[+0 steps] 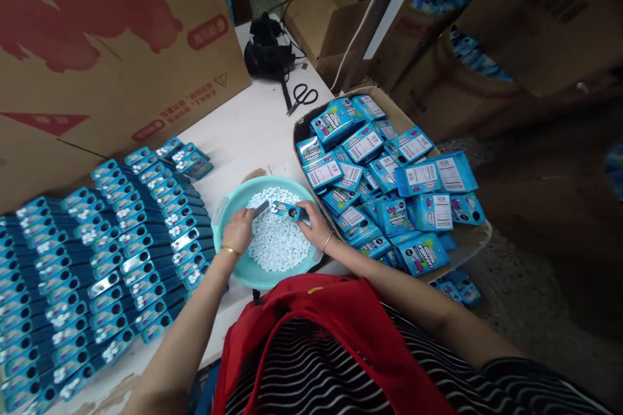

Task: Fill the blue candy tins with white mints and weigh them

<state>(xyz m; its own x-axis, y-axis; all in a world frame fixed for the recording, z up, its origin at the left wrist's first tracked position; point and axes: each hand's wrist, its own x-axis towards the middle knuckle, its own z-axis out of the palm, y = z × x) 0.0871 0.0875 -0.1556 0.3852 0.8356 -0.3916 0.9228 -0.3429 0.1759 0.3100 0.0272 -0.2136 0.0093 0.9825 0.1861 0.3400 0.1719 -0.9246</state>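
Observation:
A turquoise basin (222, 207) of small white candies (277, 246) sits on the table in front of me. My left hand (238, 231) is closed around a small dark grey tool, perhaps a scoop (261, 209), over the candies. From the other side, my right hand (315, 227) grips a small blue candy box (287, 210) with a dark round opening at its end. The tip of the grey tool lies close to the box; whether they touch I cannot tell. The fingers of my left hand are partly hidden.
Rows of standing blue candy boxes (136, 233) fill the table's left side. At right, an open carton (479, 240) is heaped with more boxes. Black scissors (302, 96) and a black bundle with a cord (267, 52) lie at the back. A large cardboard box (121, 32) stands behind the rows.

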